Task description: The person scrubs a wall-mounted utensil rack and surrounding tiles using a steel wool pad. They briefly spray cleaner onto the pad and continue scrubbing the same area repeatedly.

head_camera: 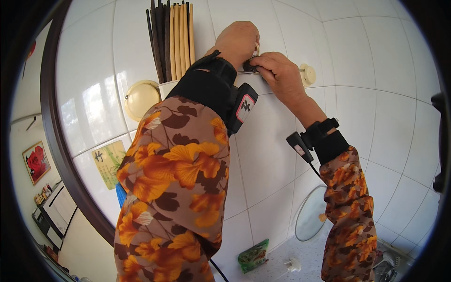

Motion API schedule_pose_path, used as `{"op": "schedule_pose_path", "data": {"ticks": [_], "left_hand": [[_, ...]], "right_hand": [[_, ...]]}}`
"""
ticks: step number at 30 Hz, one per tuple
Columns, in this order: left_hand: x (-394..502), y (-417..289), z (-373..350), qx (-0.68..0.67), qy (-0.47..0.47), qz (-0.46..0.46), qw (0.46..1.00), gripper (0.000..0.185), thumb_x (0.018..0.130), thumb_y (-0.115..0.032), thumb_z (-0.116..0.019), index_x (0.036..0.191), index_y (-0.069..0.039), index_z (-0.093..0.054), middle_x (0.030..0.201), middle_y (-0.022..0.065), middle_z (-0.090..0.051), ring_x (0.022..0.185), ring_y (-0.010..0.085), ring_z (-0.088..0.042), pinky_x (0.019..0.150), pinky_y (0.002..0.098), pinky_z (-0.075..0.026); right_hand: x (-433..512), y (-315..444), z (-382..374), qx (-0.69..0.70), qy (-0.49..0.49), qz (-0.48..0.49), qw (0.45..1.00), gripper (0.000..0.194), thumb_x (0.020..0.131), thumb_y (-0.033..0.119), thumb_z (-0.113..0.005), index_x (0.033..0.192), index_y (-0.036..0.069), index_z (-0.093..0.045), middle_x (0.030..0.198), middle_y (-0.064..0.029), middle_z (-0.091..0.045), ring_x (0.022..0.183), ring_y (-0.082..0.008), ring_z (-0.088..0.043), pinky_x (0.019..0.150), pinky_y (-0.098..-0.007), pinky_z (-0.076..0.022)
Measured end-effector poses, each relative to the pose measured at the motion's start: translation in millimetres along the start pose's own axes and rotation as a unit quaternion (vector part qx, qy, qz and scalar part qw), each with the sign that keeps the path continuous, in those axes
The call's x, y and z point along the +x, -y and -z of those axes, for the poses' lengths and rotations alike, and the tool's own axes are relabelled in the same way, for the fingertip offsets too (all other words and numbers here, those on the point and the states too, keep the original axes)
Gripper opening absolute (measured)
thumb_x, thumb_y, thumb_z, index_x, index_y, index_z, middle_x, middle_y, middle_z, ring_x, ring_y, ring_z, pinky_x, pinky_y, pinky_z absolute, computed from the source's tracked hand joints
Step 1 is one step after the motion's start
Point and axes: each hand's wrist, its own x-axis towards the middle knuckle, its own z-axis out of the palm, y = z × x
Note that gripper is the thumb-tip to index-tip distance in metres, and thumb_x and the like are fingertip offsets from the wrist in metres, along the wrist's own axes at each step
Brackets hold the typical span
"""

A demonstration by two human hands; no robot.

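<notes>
High on a white tiled wall, my left hand (239, 37) is bent over a thin metal rail (243, 72), its fingertips mostly hidden. A pale loop (257, 48) shows at its fingers. Just below and to the right, my right hand (282, 75) pinches a small dark object (249, 65) at the rail; its exact kind is unclear. The two hands nearly touch. Left of them, dark and light chopsticks (179, 42) stand upright in a white holder (165, 88), partly covered by my left arm.
Cream round mounts (141, 100) (308, 75) flank the rail. Below lie a green plastic packet (253, 256) and a white item (293, 264) on a speckled counter (278, 273). A glass lid (310, 213) leans against the wall. A dark door frame (56, 105) borders the left side.
</notes>
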Motion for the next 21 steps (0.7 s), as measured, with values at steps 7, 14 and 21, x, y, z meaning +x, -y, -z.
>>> {"op": "schedule_pose_path", "data": {"ticks": [7, 14, 21], "left_hand": [[0.2, -1.8, -0.5, 0.029, 0.001, 0.012, 1.000, 0.010, 0.081, -0.004, -0.064, 0.082, -0.003, -0.073, 0.076, 0.0138, -0.068, 0.062, 0.0257, -0.064, 0.062, 0.0356, -0.053], [3.8, 0.4, -5.7, 0.010, -0.016, 0.008, 1.000, 0.011, 0.080, -0.005, -0.064, 0.084, -0.004, -0.075, 0.077, 0.0154, -0.069, 0.065, 0.0280, -0.065, 0.066, 0.0361, -0.054], [3.1, 2.8, -7.1, 0.041, 0.003, 0.015, 0.999, 0.014, 0.081, -0.005, -0.062, 0.087, -0.005, -0.075, 0.079, 0.0133, -0.070, 0.071, 0.0289, -0.067, 0.070, 0.0366, -0.054]], "right_hand": [[6.5, -14.1, 18.2, -0.003, -0.092, 0.003, 0.996, 0.013, 0.082, 0.003, -0.069, 0.092, 0.010, -0.072, 0.087, -0.0032, -0.069, 0.083, -0.0223, -0.065, 0.072, -0.0322, -0.0539], [-3.4, -3.9, 3.8, -0.011, -0.002, 0.001, 1.000, 0.017, 0.082, 0.003, -0.067, 0.098, 0.010, -0.070, 0.093, -0.0039, -0.068, 0.089, -0.0233, -0.063, 0.073, -0.0331, -0.0535], [6.1, -9.7, 13.8, 0.063, -0.098, -0.042, 0.992, 0.014, 0.082, 0.002, -0.067, 0.095, 0.007, -0.070, 0.092, -0.0061, -0.070, 0.086, -0.0247, -0.065, 0.077, -0.0330, -0.0528]]}}
